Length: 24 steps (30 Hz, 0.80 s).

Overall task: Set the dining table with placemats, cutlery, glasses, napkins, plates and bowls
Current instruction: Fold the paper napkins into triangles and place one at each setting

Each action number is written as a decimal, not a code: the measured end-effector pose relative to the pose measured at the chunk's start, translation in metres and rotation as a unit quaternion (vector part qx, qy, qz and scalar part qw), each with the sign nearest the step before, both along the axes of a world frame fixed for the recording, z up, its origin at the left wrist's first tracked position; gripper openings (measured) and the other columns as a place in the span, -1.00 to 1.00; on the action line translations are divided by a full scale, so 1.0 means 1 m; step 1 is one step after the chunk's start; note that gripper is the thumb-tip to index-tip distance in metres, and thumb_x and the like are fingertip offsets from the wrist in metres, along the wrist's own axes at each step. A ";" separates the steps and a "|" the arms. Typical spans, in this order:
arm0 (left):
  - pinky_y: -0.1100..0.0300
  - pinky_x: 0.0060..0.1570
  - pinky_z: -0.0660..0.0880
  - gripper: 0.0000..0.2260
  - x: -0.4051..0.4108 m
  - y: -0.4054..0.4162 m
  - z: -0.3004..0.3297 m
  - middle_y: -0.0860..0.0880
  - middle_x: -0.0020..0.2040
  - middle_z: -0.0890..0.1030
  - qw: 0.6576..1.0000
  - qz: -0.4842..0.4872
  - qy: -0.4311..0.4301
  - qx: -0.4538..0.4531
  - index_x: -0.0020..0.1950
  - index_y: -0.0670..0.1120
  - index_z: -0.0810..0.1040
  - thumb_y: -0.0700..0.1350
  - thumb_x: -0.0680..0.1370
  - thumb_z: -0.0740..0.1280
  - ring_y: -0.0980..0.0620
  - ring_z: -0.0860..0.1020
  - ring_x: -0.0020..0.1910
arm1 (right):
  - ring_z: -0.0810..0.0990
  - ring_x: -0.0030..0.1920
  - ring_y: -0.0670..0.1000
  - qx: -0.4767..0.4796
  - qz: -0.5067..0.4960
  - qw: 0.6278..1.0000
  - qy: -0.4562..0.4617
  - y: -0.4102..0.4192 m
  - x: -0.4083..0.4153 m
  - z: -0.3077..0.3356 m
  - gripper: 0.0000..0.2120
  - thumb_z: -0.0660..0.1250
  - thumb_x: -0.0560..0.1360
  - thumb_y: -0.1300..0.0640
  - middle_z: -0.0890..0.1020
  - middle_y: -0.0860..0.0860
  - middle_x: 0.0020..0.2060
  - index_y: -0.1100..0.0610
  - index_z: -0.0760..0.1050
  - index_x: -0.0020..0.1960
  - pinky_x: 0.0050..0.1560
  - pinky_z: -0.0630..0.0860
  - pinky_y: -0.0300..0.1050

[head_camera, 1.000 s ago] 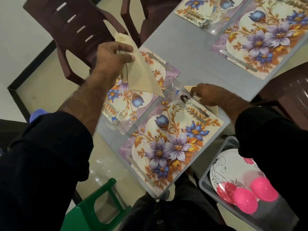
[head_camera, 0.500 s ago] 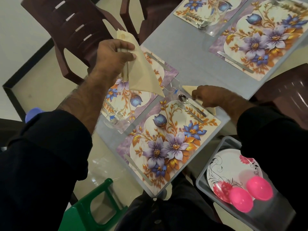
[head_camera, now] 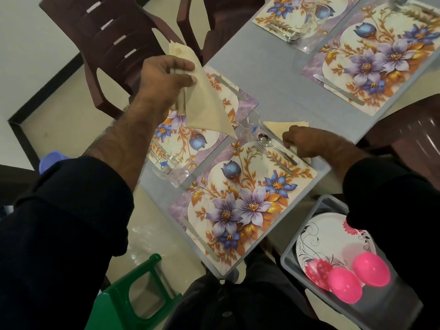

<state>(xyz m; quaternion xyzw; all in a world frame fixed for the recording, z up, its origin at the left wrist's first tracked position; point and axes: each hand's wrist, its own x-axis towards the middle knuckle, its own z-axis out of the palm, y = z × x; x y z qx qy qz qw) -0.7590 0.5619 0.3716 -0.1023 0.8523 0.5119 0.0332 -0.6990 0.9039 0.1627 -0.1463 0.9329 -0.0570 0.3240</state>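
Above the table, left hand (head_camera: 164, 79) pinches napkins (head_camera: 207, 101); right hand (head_camera: 307, 141) presses another, fingers curled

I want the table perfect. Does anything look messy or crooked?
Nothing stands out. The left hand holds beige folded napkins; the right hand rests on another by the nearest floral placemat.

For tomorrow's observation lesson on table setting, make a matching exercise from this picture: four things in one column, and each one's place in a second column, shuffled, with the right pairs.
Things
1. pink bowls
2. spoon
3. stack of cream napkins
4. table knife

Places
A. held up in the left hand
B. on the near placemat, beside the fork
C. in the grey tub, on the floral plate
D. along the near placemat's left edge

Pairs: 1-C, 2-B, 3-A, 4-D
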 end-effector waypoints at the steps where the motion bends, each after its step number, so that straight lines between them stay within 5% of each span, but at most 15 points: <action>1: 0.26 0.08 0.62 -0.79 0.002 -0.001 0.001 0.08 0.23 0.65 1.000 -0.001 0.000 0.002 0.09 -0.03 0.75 -0.21 0.48 0.60 0.11 0.58 0.12 | 0.50 0.09 0.05 -0.004 -0.009 1.000 0.003 -0.001 0.001 0.002 -0.62 0.51 0.48 0.25 0.49 0.03 0.14 -0.05 0.44 0.15 -0.05 0.42 -0.12; 6: 0.15 0.17 0.63 -0.82 0.014 -0.007 0.013 0.04 0.20 0.68 0.999 -0.028 0.003 0.023 -0.05 0.03 0.73 -0.24 0.47 0.59 0.03 0.60 0.19 | 0.53 0.08 0.07 0.003 -0.040 0.998 0.057 -0.017 0.013 0.022 -0.72 0.52 0.46 0.22 0.51 0.02 0.10 -0.01 0.53 0.08 -0.02 0.47 -0.09; 12: -0.08 0.31 0.61 -0.78 0.031 -0.018 0.022 -0.01 0.24 0.66 0.991 -0.121 -0.010 0.049 -0.05 0.03 0.71 -0.25 0.44 0.61 -0.07 0.57 0.27 | 0.62 -0.07 0.09 -0.096 -0.075 0.989 0.085 -0.065 0.032 0.084 -0.86 0.47 0.45 0.21 0.59 0.01 -0.16 0.04 0.55 -0.08 -0.11 0.49 -0.10; 14: -0.15 0.31 0.61 -0.72 0.039 -0.022 0.024 -0.03 0.27 0.63 0.986 -0.149 -0.018 0.076 0.01 0.04 0.68 -0.27 0.42 0.61 -0.12 0.57 0.29 | 0.66 -0.05 0.07 -0.195 -0.134 0.968 0.087 -0.083 0.044 0.103 -0.92 0.47 0.51 0.19 0.64 0.00 -0.15 0.06 0.60 -0.05 -0.05 0.55 -0.07; 17: -0.10 0.28 0.63 -0.56 0.057 -0.031 0.028 -0.08 0.32 0.60 0.973 -0.189 -0.024 0.129 0.18 0.04 0.58 -0.31 0.42 0.61 -0.13 0.58 0.31 | 0.74 -0.02 0.07 -0.466 -0.339 0.817 -0.019 -0.117 0.069 0.139 -0.77 0.30 0.69 -0.02 0.75 0.06 -0.03 0.10 0.63 0.17 0.00 0.66 0.02; 20: 0.04 0.13 0.65 -0.39 0.082 -0.054 0.027 -0.12 0.25 0.64 0.960 -0.194 -0.030 0.199 0.41 -0.07 0.47 -0.38 0.44 0.57 -0.06 0.66 0.22 | 0.73 0.03 0.09 -0.610 -0.440 0.642 -0.146 -0.152 0.094 0.162 -0.47 0.24 0.61 -0.32 0.74 0.07 0.02 0.07 0.59 0.31 0.13 0.66 0.15; 24: -0.04 0.18 0.64 -0.29 0.118 -0.116 0.020 -0.18 0.31 0.67 0.943 -0.168 -0.038 0.285 0.54 -0.14 0.41 -0.40 0.43 0.54 -0.14 0.66 0.28 | 0.73 -0.03 -0.01 -0.658 -0.440 0.606 -0.077 -0.209 0.123 0.181 -0.78 0.43 0.62 0.12 0.75 0.01 0.02 0.12 0.62 0.25 -0.06 0.66 -0.05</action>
